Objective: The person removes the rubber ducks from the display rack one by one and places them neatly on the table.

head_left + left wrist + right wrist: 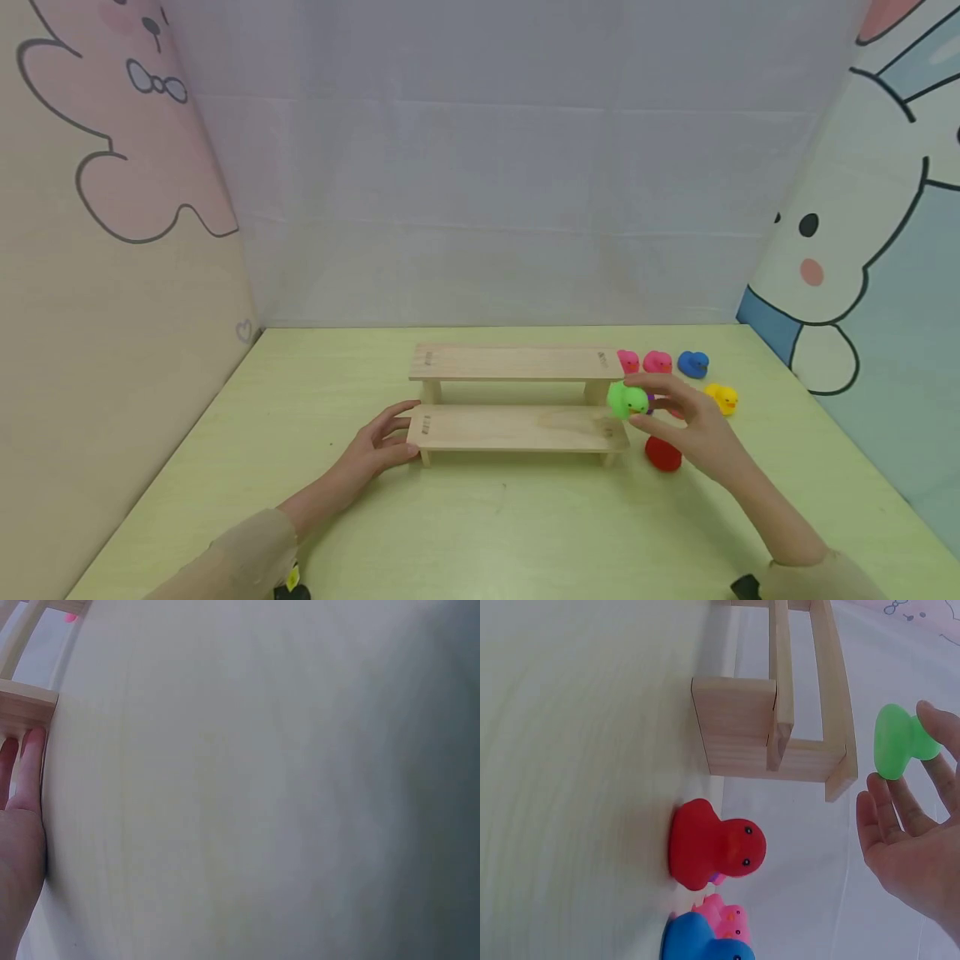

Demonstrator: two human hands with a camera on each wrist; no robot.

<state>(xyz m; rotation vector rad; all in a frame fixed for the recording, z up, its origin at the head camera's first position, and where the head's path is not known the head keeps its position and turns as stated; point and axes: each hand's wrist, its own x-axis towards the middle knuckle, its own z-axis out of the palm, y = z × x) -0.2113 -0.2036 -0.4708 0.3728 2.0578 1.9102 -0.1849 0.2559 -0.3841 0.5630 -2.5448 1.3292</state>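
A small two-step wooden shelf (517,427) stands on the table. At its left end my left hand (375,446) grips the lower step, with thumb by the front corner and fingers towards the back. Those fingers (30,769) lie against the wooden end in the left wrist view. My right hand (690,421) pinches a green rubber duck (627,401) between thumb and fingertips, in the air by the right end of the shelf. In the right wrist view the green duck (895,742) is above the height of the shelf (739,720).
Right of the shelf are a red duck (663,454), pink ducks (657,362), a blue duck (693,364) and a yellow duck (722,398). My right hand partly hides others, one purple. A pale curtain (487,167) hangs behind the table (480,533).
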